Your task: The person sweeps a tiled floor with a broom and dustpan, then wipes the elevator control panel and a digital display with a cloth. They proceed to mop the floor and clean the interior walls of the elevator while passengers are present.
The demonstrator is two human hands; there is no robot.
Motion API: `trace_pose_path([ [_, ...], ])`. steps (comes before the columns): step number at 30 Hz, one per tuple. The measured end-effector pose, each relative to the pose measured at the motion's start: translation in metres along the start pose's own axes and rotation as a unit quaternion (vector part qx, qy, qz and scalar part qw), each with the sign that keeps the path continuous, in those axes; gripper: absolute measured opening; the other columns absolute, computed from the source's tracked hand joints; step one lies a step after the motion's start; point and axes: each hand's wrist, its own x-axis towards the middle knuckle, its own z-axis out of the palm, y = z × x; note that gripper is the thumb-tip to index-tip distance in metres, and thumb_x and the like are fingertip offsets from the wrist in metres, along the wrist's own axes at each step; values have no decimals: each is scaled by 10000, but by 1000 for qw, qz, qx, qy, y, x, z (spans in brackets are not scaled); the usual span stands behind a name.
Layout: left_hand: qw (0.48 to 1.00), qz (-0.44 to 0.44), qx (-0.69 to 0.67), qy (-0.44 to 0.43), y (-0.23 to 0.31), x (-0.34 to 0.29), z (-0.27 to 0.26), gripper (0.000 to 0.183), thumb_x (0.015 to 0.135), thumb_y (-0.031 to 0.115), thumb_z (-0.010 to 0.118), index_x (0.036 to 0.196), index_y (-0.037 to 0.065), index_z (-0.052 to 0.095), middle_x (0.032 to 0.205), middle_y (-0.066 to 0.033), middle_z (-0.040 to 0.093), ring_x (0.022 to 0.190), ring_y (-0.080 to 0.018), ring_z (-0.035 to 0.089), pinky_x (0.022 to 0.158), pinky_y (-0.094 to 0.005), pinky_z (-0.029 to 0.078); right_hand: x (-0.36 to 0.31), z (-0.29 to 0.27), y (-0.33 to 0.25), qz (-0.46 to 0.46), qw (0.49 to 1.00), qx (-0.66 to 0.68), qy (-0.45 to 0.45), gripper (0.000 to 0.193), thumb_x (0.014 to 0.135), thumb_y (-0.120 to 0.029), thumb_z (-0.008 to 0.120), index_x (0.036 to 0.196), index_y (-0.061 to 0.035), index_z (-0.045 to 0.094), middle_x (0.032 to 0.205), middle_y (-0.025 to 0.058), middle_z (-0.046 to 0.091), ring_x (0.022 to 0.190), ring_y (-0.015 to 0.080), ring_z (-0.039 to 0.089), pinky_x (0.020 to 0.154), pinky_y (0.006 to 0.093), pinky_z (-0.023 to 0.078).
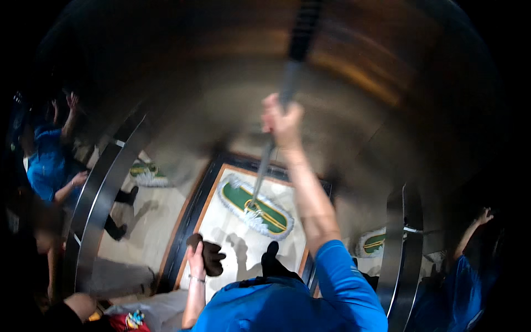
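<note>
My right hand [283, 120] is raised ahead of me, its fingers wrapped round the grey handle [264, 166] of a dust mop. The handle slants up past the hand to a black upper section, blurred by motion. Below, the mop head [265, 217], green with yellow stripes and a white fringe, lies flat on the pale floor panel [213, 221]. Low on the left, at about waist height, my left hand [195, 261] is closed on a dark brown glove [213, 258], whose fingers point right. Part of that grip is hidden by the glove.
Shiny metal walls with handrails [105, 182] stand on both sides and mirror me and the mop. A dark border [185, 249] frames the floor panel. My foot [271, 252] is near the mop head. At lower left are another person's knee [81, 304] and a red item [124, 322].
</note>
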Motion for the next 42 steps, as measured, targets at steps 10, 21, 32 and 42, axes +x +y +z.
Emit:
trace_pose_path([
  [10,994,-45,64,-78,-86,10,216,268,863,151,531,1091,18,482,966,-76,573,829,-163,571,717,-288,478,66,-180,259,230,951,-186,-90,528,776,-501,529,1019,-33,501,816,116,607,828,233,593,765,339,440],
  [21,818,226,427,-313,-14,51,319,200,813,129,562,993,47,530,951,-142,569,745,-235,574,643,-298,470,-205,-241,235,631,774,-32,33,312,873,-390,478,912,-96,572,776,14,594,675,104,571,597,227,460],
  [32,528,358,379,-670,5,76,377,435,758,167,610,1165,86,479,1189,-201,459,1054,-357,471,877,-424,398,-154,-300,127,333,839,-21,430,470,834,-409,499,1166,-81,447,1013,49,561,907,159,549,740,316,470],
  [42,611,269,537,-516,47,226,271,280,775,109,605,1040,44,538,919,-156,593,819,-312,580,674,-367,473,83,-515,87,112,503,-715,472,449,840,-373,483,1177,-79,441,1056,47,539,951,166,523,778,323,445],
])
